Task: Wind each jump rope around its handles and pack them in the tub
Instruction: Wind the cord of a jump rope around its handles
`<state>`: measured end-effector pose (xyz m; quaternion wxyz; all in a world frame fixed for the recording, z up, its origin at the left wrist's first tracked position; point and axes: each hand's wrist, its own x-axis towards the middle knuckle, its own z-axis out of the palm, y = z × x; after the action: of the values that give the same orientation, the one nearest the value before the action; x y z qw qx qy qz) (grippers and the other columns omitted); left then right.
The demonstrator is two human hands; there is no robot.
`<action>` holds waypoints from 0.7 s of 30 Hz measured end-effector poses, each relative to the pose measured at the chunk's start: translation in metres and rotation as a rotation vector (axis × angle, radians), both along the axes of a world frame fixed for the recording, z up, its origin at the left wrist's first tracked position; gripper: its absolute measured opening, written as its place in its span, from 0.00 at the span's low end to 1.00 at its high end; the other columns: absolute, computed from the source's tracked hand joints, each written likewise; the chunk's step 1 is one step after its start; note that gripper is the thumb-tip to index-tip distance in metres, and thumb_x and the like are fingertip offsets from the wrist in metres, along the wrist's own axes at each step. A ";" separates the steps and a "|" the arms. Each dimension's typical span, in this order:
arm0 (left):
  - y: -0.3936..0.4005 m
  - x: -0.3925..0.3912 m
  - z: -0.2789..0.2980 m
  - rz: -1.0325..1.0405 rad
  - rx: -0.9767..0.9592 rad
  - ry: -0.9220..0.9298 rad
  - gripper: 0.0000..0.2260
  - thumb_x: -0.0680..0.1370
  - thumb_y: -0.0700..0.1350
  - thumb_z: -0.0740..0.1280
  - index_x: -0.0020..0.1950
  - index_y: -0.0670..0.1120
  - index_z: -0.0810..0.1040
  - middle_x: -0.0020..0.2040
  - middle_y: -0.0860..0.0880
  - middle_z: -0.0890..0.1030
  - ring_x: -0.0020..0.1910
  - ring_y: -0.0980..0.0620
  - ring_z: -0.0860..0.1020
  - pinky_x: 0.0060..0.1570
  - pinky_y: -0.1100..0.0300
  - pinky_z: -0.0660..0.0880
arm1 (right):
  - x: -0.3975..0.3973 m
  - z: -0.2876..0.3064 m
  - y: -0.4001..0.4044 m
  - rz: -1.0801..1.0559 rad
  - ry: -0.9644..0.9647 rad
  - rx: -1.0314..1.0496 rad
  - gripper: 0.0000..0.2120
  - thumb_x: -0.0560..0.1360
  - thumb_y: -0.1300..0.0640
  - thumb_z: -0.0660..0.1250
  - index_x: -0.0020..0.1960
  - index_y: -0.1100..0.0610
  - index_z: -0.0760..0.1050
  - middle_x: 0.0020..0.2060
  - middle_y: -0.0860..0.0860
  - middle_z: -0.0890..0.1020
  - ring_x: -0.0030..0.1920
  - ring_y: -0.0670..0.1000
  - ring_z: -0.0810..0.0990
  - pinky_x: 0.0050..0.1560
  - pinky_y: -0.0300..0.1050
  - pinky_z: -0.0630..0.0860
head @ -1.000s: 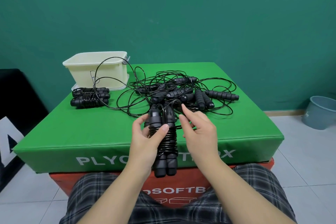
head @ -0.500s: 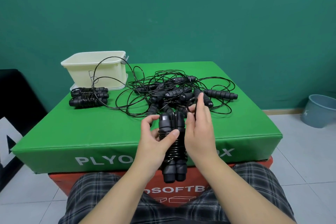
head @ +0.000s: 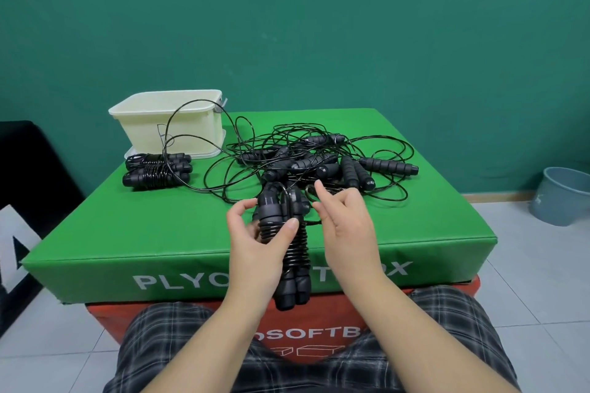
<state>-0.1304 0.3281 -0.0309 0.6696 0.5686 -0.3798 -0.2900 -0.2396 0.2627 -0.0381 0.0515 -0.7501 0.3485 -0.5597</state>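
My left hand (head: 255, 249) grips a pair of black jump rope handles (head: 292, 252) held side by side, with black cord coiled round their middle. My right hand (head: 344, 226) is just right of them and pinches the loose cord end near the handle tops. Behind lies a tangled pile of jump ropes (head: 319, 163) with several black handles. Two wound bundles (head: 156, 171) lie at the left, in front of the cream tub (head: 172, 124), whose inside is hidden from here.
Everything sits on a green padded plyo box (head: 143, 226) stacked on a red one (head: 319, 338). A grey bucket (head: 562, 198) stands on the tiled floor at the right. My checked shorts fill the bottom of the view.
My right hand swung the cord from over the handle tops to the right side of the bundle. The bundle shifted slightly left and up in my left hand.
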 end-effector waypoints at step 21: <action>0.004 -0.001 0.004 0.026 -0.020 -0.111 0.22 0.72 0.42 0.73 0.53 0.58 0.62 0.46 0.48 0.82 0.41 0.54 0.81 0.44 0.57 0.76 | 0.005 -0.001 -0.002 -0.018 0.068 0.071 0.13 0.74 0.62 0.65 0.57 0.63 0.79 0.38 0.54 0.77 0.40 0.47 0.70 0.39 0.48 0.75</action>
<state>-0.1312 0.3325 -0.0267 0.6568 0.5821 -0.4120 -0.2453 -0.2343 0.2608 -0.0387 0.0613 -0.7631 0.3765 -0.5217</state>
